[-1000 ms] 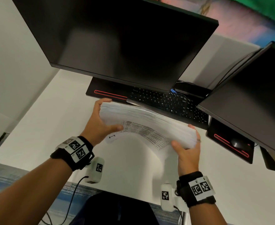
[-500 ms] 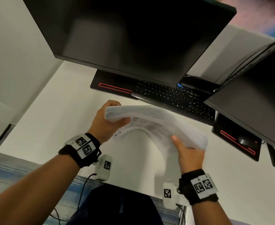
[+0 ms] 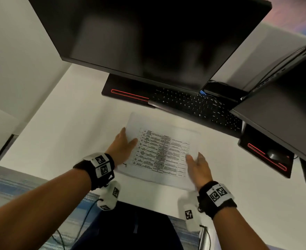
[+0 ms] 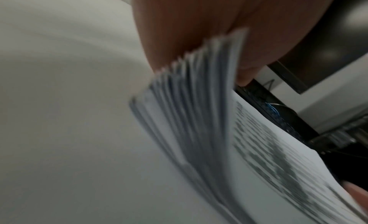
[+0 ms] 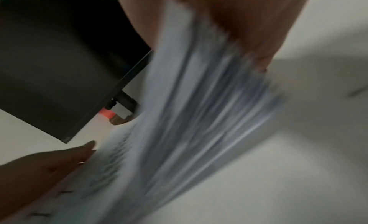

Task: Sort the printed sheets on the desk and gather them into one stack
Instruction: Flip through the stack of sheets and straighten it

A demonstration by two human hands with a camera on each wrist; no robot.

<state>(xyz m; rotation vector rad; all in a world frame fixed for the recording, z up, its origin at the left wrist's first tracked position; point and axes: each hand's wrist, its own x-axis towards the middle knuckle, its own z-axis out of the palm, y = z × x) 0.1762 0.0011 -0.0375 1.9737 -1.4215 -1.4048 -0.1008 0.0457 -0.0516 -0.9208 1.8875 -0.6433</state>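
Note:
A thick stack of printed sheets, a table printed on its top page, lies low over the white desk in front of the keyboard. My left hand holds its left edge, thumb on top. My right hand holds the right edge the same way. In the left wrist view the stack's fanned edges sit between thumb and fingers. The right wrist view is blurred, with the stack against my fingers and the left hand beyond.
A black keyboard lies just behind the stack under a large dark monitor. A second monitor stands at the right, with a mouse on its black base. The desk's front edge is close to my wrists.
Both hands have brought the stack down from an arched, raised hold to lie flat and low over the desk, nearer to me.

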